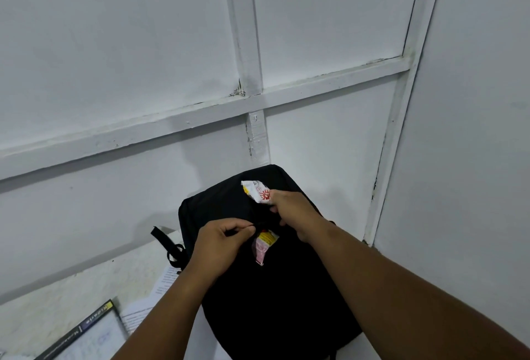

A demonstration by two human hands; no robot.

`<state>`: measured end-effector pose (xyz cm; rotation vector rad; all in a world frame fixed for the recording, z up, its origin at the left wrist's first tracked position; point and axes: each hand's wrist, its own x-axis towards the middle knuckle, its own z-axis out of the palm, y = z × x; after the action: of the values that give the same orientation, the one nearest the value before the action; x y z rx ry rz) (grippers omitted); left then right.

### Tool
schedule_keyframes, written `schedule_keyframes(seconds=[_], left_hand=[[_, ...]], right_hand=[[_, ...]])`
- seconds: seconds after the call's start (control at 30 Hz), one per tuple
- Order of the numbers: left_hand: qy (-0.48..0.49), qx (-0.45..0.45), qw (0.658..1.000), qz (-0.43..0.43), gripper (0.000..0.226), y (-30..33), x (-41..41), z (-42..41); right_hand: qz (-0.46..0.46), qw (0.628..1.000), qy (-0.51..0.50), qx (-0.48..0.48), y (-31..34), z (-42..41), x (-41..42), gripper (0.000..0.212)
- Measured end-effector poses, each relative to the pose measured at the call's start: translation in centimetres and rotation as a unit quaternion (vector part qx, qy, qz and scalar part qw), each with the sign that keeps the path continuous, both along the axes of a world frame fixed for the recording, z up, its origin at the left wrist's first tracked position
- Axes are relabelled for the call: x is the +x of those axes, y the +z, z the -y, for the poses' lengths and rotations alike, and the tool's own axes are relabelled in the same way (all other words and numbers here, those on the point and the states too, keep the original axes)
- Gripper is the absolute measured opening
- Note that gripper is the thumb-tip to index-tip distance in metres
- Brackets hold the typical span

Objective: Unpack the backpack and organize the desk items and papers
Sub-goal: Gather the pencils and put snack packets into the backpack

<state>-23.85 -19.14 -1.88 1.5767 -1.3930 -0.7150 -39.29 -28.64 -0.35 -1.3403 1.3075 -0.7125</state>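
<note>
Two bare hands work at a black backpack (pixel 275 296) that stands on a pale desk (pixel 57 299) pushed into the corner of a white panelled wall (pixel 114 44). At the far left, near the lower edge, a dark-framed book or folder (pixel 86 334) with a yellow and purple spine lies on the desk, its lettering too blurred to read. Just beside it to the right, printed papers (pixel 160 288) lie loose, partly covered by the left forearm and the bag. A black strap (pixel 169 247) with a buckle loop trails off the backpack's left side onto the desk. The left hand (pixel 220 245) rests on the bag's front, its fingers curled and its thumb and forefinger pinching a small black piece at the pocket opening, most likely a zipper pull, though it is too small to tell for certain. Right of that hand, a small pink and yellow packet (pixel 265 246) sticks partway out of the pocket opening, its lower end hanging down over the black fabric. Further right and higher, the right hand (pixel 295 213) hovers over the top of the backpack, its fingers closed around a crumpled white wrapper (pixel 256 190) with red and yellow print, which juts out to the left of the knuckles.
</note>
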Motion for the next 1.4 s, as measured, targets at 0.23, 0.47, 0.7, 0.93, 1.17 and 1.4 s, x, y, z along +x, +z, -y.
schedule_keyframes(seconds=[0.23, 0.47, 0.7, 0.93, 1.17, 1.4], left_hand=[[0.009, -0.015, 1.0, 0.008, 0.01, 0.2, 0.0, 0.1], [0.042, -0.056, 0.996, 0.046, 0.016, 2.6, -0.3, 1.1], [0.073, -0.088, 0.99, 0.088, 0.015, 5.1, -0.3, 2.0], [0.059, -0.103, 0.986, 0.115, 0.019, 5.5, -0.5, 1.8], [0.047, -0.104, 0.988, 0.1, 0.018, 5.3, -0.5, 1.1], [0.046, -0.096, 0.991, 0.08, 0.017, 4.3, -0.7, 1.0]], right_hand=[[0.221, 0.957, -0.185, 0.032, 0.5, -0.8, -1.3, 0.01], [0.25, 0.966, -0.056, -0.027, 0.6, -5.7, -4.3, 0.008], [0.006, 0.992, 0.1, -0.081, -1.5, -9.0, -6.0, 0.003], [-0.009, 0.982, -0.013, -0.186, -5.6, -9.2, -1.3, 0.036], [0.198, 0.971, -0.099, -0.094, -5.4, -7.6, 3.0, 0.045], [0.068, 0.959, -0.235, -0.142, -6.9, -7.1, 5.4, 0.021]])
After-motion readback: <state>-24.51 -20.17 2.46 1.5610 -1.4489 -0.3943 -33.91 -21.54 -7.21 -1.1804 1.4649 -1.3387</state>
